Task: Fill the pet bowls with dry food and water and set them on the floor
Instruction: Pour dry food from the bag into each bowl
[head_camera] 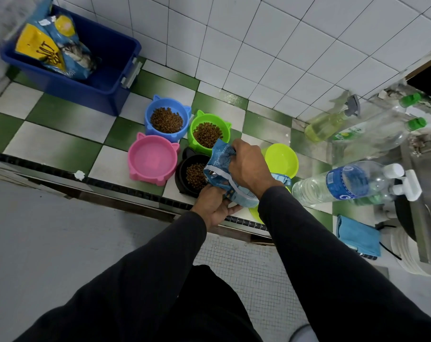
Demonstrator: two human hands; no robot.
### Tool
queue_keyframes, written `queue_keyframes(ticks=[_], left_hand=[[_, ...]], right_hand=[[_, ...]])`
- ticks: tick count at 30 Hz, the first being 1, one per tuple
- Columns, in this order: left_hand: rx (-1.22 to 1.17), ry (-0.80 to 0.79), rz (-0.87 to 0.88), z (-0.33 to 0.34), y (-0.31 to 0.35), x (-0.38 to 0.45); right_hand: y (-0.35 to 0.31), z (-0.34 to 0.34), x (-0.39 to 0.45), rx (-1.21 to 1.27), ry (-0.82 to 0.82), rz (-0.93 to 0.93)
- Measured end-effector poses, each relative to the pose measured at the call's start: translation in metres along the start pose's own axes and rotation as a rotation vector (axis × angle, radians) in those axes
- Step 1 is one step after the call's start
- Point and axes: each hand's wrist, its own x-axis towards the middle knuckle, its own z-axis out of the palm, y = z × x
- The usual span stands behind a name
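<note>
Several cat-eared bowls stand on the green and white checkered floor. The blue bowl (167,118), the green bowl (207,134) and the black bowl (190,174) hold brown dry food. The pink bowl (152,159) has no food in it. A round lime bowl (281,159) sits to the right, also without food. Both hands hold a blue food bag (225,174) tilted over the black bowl: my right hand (249,164) grips its top, my left hand (213,207) its lower edge.
A dark blue bin (103,77) with a blue and yellow food bag (54,45) stands at the back left. Clear water bottles (345,183), a spray bottle (328,124) and a blue cloth (357,234) lie at the right, by a white tiled wall.
</note>
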Motion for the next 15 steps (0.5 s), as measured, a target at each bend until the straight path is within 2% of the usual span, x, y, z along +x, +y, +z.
queue_keyframes(ticks=[15], left_hand=[[0.006, -0.024, -0.023, -0.0011, 0.0000, -0.0022]], right_hand=[[0.0009, -0.0027, 0.0015, 0.016, -0.004, 0.033]])
